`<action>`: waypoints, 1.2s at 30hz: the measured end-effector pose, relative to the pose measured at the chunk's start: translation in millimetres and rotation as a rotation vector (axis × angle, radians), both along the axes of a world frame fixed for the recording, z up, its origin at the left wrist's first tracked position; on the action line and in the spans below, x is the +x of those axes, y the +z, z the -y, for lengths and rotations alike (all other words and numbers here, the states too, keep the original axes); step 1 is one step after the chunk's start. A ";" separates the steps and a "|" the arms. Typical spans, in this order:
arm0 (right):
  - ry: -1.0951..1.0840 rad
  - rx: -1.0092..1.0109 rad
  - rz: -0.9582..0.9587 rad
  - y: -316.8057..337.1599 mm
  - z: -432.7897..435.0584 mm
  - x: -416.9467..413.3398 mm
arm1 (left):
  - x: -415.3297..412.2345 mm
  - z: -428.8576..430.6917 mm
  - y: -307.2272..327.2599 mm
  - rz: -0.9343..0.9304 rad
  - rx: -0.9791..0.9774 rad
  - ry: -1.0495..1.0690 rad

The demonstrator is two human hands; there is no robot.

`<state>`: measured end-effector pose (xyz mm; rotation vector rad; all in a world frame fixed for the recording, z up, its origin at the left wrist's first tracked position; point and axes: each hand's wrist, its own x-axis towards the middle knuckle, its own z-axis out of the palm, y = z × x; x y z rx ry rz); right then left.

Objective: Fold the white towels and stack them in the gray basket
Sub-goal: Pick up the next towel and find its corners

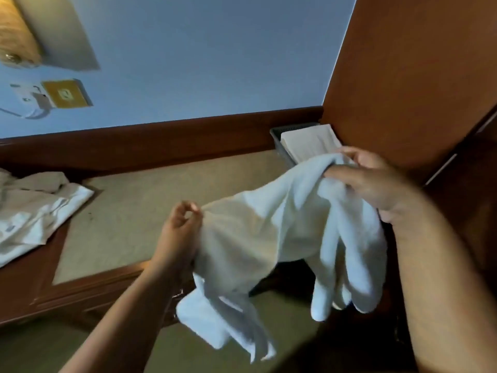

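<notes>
Both hands (371, 181) bunching limp white towel (269, 238); ribbed gray basket (279, 137) behind.

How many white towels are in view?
3: one unfolded towel held by the left hand and right hand; one folded towel in the gray basket, maybe more beneath; one crumpled heap far left.

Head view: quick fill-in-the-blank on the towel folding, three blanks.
1. The left hand and right hand both hold one unfolded white ____.
2. A folded towel already lies in the gray ____ at the far right.
3. Crumpled white cloth lies on the ____ side of the view.
Missing: towel; basket; left.
</notes>
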<state>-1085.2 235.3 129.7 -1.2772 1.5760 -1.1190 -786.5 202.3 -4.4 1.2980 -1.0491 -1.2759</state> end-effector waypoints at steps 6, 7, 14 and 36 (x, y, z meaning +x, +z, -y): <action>0.187 0.073 0.239 -16.0 -18.9 39.1 | 30.6 -17.8 10.4 0.609 -0.237 0.042; 0.204 0.083 0.248 -19.2 -22.5 49.8 | 24.6 -30.7 12.0 0.696 -0.324 -0.061; 0.467 0.165 0.134 -46.6 -33.2 91.7 | -26.0 -91.0 7.9 0.379 -0.329 -0.387; 0.341 0.094 -0.511 -190.0 -42.8 20.4 | 35.2 -68.1 66.6 0.600 -0.504 -0.094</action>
